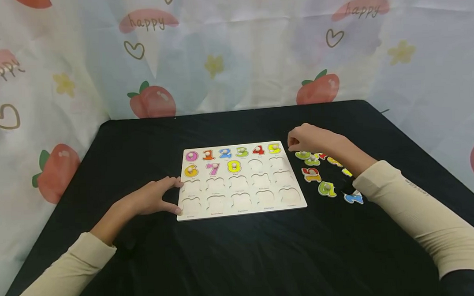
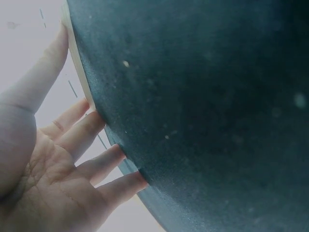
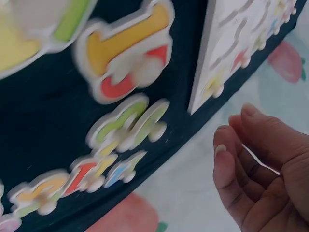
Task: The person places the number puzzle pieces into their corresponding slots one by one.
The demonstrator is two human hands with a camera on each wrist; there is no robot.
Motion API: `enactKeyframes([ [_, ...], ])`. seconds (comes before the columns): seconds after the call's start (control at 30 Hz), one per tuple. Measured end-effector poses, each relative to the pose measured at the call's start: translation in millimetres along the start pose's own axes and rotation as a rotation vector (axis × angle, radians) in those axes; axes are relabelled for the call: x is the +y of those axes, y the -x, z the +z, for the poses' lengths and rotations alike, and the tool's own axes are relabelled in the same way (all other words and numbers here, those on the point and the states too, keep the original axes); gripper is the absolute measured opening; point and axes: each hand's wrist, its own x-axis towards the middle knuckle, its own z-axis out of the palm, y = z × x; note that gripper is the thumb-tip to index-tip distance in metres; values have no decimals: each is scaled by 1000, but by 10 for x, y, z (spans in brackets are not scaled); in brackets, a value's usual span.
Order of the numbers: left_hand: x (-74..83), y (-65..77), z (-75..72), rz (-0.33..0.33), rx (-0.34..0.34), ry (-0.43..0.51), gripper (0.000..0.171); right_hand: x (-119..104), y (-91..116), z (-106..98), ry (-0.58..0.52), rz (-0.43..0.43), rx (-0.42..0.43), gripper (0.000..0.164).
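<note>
A white wooden number puzzle board (image 1: 247, 166) lies on the black cloth. Knobbed numbers 0 through 8 fill its top row and part of the second, the last a yellow 8 (image 1: 234, 166); the lower recesses are bare. My left hand (image 1: 153, 198) touches the board's left edge, thumb and fingers spread along it, as the left wrist view also shows. Just off the board's upper right corner hovers my right hand (image 1: 309, 138), fingers loosely bent and nothing visible between them. Beneath it is a green number piece (image 1: 302, 155).
Several loose knobbed number pieces lie right of the board, among them a red-and-orange one (image 1: 311, 174), a green-and-yellow one (image 1: 327, 189) and a blue one (image 1: 353, 197). My right forearm hides part of this group. A printed curtain (image 1: 233, 55) hangs behind the table.
</note>
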Motion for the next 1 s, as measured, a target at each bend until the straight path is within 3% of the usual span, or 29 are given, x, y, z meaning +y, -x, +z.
enactKeyframes([
  [0.33, -11, 23, 1, 1, -2, 8, 85, 251, 144, 39, 7, 34, -47, 8],
  [0.73, -24, 4, 2, 16, 10, 12, 82, 349, 132, 165, -67, 77, -72, 12],
  [1.0, 1, 13, -14, 9, 2, 11, 82, 345, 84, 198, -52, 74, -54, 9],
])
